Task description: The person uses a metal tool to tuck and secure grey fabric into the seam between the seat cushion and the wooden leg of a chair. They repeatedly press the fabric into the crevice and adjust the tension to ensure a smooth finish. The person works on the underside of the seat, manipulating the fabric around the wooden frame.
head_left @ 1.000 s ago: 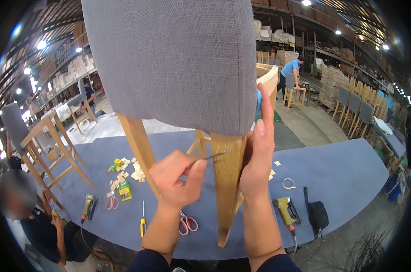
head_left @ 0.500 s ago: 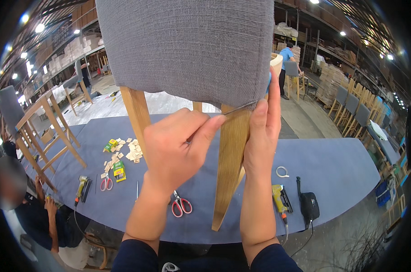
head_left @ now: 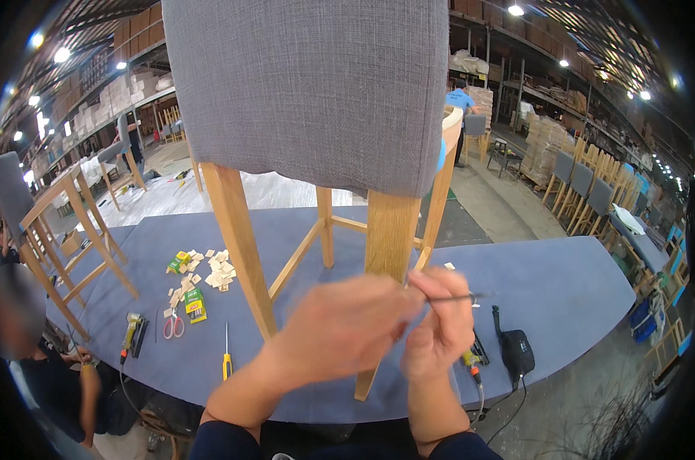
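A grey-upholstered wooden chair [head_left: 309,92] stands upright on the table in front of me. Both my hands are close together before its near right leg [head_left: 388,238], below the fabric's lower edge. Thumb and fingers of my right hand [head_left: 438,322] pinch a thin dark rod [head_left: 470,297], whose end points to the right. My left hand [head_left: 344,326], smeared by motion, has its fingers curled closed against the right fingertips. What lies between the left fingers is hidden.
On the blue-grey covered table [head_left: 547,276] lie a yellow screwdriver [head_left: 227,364], red-handled scissors [head_left: 173,325], small wood pieces [head_left: 219,270], a staple gun [head_left: 133,336] and a black pouch [head_left: 517,350]. A seated co-worker [head_left: 52,383] is at left, beside another chair [head_left: 64,222].
Both hands have dropped from the fabric's lower corner to lower on the leg and come together. The right hand has left the chair's side and now pinches the thin dark rod.
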